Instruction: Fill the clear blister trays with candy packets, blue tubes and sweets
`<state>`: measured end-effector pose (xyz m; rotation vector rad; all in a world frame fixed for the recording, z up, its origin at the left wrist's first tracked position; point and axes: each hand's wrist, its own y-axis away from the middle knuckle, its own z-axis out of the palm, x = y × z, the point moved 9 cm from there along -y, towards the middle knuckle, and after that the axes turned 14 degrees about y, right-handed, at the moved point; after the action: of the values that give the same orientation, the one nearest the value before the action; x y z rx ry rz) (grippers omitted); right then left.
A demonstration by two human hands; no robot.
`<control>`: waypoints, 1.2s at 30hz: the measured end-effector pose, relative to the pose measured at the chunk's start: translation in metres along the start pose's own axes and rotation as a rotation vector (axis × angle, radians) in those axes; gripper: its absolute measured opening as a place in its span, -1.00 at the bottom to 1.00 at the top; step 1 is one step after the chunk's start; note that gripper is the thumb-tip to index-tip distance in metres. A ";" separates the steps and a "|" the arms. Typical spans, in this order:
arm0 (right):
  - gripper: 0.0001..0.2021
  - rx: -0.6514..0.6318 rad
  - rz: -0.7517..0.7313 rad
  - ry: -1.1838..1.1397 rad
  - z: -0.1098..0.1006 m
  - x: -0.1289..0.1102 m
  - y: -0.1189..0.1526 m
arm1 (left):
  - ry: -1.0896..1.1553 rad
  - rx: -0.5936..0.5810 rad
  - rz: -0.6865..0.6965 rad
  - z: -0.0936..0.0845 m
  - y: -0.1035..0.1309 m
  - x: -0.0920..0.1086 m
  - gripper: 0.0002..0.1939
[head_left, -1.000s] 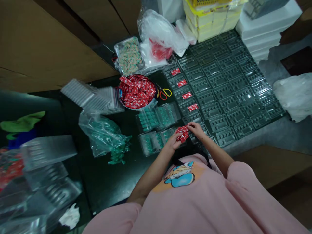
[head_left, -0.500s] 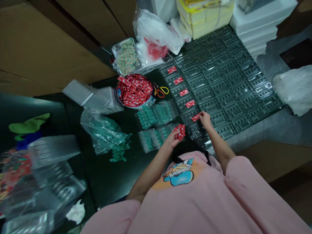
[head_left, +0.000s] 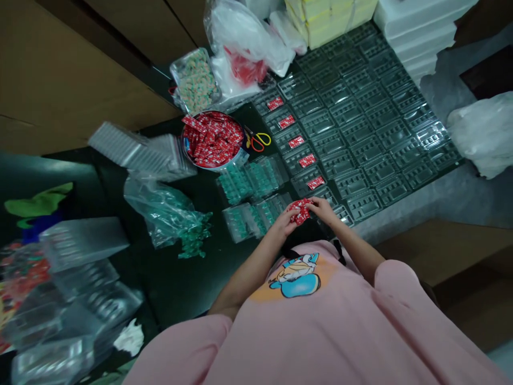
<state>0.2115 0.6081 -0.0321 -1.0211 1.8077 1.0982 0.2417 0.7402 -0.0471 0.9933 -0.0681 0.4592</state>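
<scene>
My left hand [head_left: 286, 221] is closed around a bunch of small red printed packets [head_left: 300, 209], just in front of my body. The thumb and fingers of my right hand [head_left: 323, 210] pinch at the right side of that bunch. Beyond my hands, rows of clear moulded plastic trays [head_left: 363, 167] cover the table. Each tray in the left column that I can make out holds a flat red packet; the nearest such packet [head_left: 316, 183] lies just above my right hand. Clear boxes of green pieces [head_left: 262, 179] stand beside my left hand.
A round tub [head_left: 187, 155] heaped with red packets stands further back, with scissors [head_left: 260, 141] beside it. Left of it are stacked clear plastic covers [head_left: 120, 144] and a bag of green pieces [head_left: 160, 206]. White foam blocks [head_left: 417, 27] rise at the back right.
My right hand has left the packet in the nearest left-column tray and moved left and towards me, to the bunch in my left hand. The view has shifted slightly.
</scene>
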 end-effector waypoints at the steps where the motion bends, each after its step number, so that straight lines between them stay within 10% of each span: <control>1: -0.73 0.046 0.016 0.007 -0.002 0.003 0.007 | -0.015 -0.002 -0.016 -0.001 0.001 -0.005 -0.64; 12: -0.73 0.395 0.293 0.376 -0.097 0.072 0.037 | -0.042 0.097 -0.139 -0.037 0.018 -0.047 -0.64; 25: -0.75 0.360 0.161 0.742 -0.079 0.051 0.029 | -0.106 0.172 -0.076 -0.040 0.016 -0.042 -0.55; 36: -0.75 0.029 0.142 -0.107 -0.002 0.049 0.075 | -0.162 -0.038 -0.176 -0.014 0.012 -0.074 -0.57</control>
<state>0.1245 0.6172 -0.0527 -0.8110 1.8264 1.1851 0.1677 0.7323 -0.0649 0.9885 -0.1330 0.2154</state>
